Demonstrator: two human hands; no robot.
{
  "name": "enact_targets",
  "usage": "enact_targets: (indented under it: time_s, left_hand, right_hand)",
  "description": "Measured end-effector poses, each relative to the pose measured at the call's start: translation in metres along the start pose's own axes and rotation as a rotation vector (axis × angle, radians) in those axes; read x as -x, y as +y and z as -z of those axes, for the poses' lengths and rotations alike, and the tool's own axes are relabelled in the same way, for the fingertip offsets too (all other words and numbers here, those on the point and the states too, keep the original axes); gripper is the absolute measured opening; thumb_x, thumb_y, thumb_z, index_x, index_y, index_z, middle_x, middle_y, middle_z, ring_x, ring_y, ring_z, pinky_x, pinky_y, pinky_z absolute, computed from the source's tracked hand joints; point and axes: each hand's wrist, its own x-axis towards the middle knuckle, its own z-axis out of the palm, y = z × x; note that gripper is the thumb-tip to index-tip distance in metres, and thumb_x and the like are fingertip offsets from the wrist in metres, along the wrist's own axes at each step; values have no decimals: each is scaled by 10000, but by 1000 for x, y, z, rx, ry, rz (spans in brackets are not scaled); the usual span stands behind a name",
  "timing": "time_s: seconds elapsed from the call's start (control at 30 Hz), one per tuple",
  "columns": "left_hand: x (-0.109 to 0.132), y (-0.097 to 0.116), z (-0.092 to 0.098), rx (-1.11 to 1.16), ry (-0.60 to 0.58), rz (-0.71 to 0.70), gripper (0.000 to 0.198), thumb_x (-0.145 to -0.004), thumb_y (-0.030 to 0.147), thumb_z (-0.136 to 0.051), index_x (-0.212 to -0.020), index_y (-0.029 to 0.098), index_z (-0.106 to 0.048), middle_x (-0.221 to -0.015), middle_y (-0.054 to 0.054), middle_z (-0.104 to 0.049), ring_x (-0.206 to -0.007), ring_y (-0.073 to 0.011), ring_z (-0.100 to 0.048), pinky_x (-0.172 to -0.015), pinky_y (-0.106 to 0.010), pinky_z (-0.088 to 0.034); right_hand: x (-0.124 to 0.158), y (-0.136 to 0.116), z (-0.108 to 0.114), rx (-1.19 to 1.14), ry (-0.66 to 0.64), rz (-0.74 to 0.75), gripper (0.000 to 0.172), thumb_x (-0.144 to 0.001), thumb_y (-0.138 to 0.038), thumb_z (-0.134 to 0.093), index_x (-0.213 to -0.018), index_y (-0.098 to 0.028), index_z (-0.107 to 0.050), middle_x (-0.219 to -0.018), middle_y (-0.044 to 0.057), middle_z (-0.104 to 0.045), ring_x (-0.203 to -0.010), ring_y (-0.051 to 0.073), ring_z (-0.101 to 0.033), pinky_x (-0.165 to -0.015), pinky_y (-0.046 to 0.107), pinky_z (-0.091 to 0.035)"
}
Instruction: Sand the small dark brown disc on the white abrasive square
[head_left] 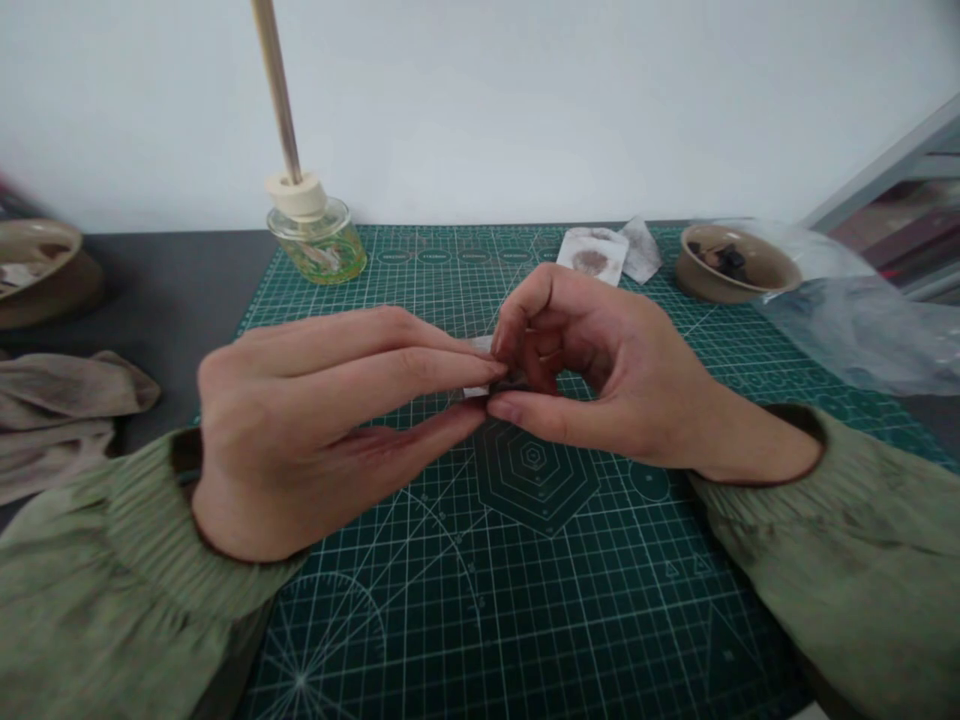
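White paper scrap (474, 391) sits mostly hidden, clamped by the grips of left hand (307, 420) and right hand (600, 370).

The bare left hand (300, 430) lies nearly flat on its side, its long straight fingers (405, 365) reaching inward, while the bare right hand (607, 380) arches with its curled fingers (532, 310) bent down toward its thumb; the fingertips of both hands meet at the centre, both wrists (225, 500) angled outward

Pale scrap (475, 390) between your fingertips (495, 408): mostly hidden, kind unclear. Ceramic bowl (37, 262): cut off, left edge. Diffuser reed (276, 90): cut off, top edge.
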Motion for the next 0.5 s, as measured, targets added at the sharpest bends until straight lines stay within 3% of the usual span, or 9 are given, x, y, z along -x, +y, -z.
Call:
enact_targets:
  time_s: [0.13, 0.37, 0.5]
  left_hand:
    - [4, -7, -9, 48, 115, -34, 73, -1246, 298, -858, -1277, 340, -910, -1230, 14, -988, -992, -233, -976, -919, -376, -877]
    - [2, -7, -6, 65, 106, -53, 154, -1219, 307, -868, -1313, 402, -945, -1242, 15, -993, -983, -274, -985, -887, -429, -896]
    - [-1, -3, 4, -2, -51, -61, 202, -1216, 262, -881, -1370, 390, -914, -1322, 9, -992, -1041, -269, -994, -933, -412, -890]
  right_hand:
    - [3, 0, 1, 58, -21, 15, 387, -1005, -135, -1031, -1227, -240, -732, -1116, -17, -792, -800, 128, -691, -611, 262, -559]
    - [5, 0, 7, 13, -45, -11, 423, -985, -212, -1075, -1273, -253, -768, -1130, -1, -816, -824, 143, -715, -621, 260, -587]
    - [0, -2, 1, 5, -18, -11, 388, -963, -140, -1053, -1162, -240, -736, -976, -36, -772, -738, 126, -653, -604, 271, -547]
